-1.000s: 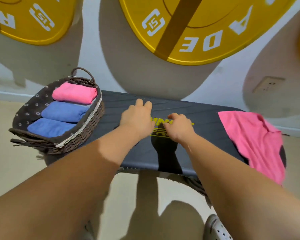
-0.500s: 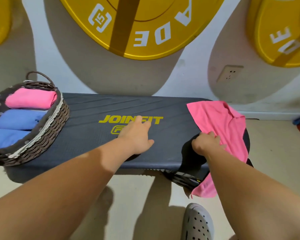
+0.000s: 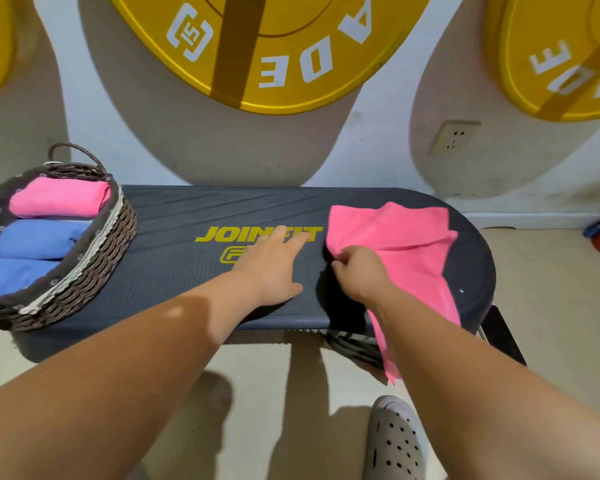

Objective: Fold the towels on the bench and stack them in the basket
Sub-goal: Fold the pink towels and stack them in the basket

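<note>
In the head view, the only one there is, the change lies with the right hand (image 3: 357, 271). A second ago it rested beside the left hand (image 3: 274, 268) at the middle of the bench (image 3: 174, 271), and half a second ago it had just reached the near left edge of the loose pink towel (image 3: 406, 233). Now its fingers are curled and pinch that edge, and the cloth has gathered into a raised crease running away from the knuckles. By this showing, the fourth towel has been picked up and its spreading or first fold is starting. The left hand stays open, palm down and fingers straight on the bare bench top over the yellow lettering, just beside the towel but not touching it. The towel is at the right end of the bench, well apart from the basket (image 3: 94, 268) at the left end. In the basket lie a folded pink towel (image 3: 59, 197) and two folded blue towels (image 3: 39, 237), side by side. The loose towel's long axis runs across the bench rather than along it, slanting from the far edge toward the near right. Its near end spills over the front edge and hangs with one corner pointing down at the floor. It probably needs turning and pulling fully onto the top before it can be folded neatly.
</note>
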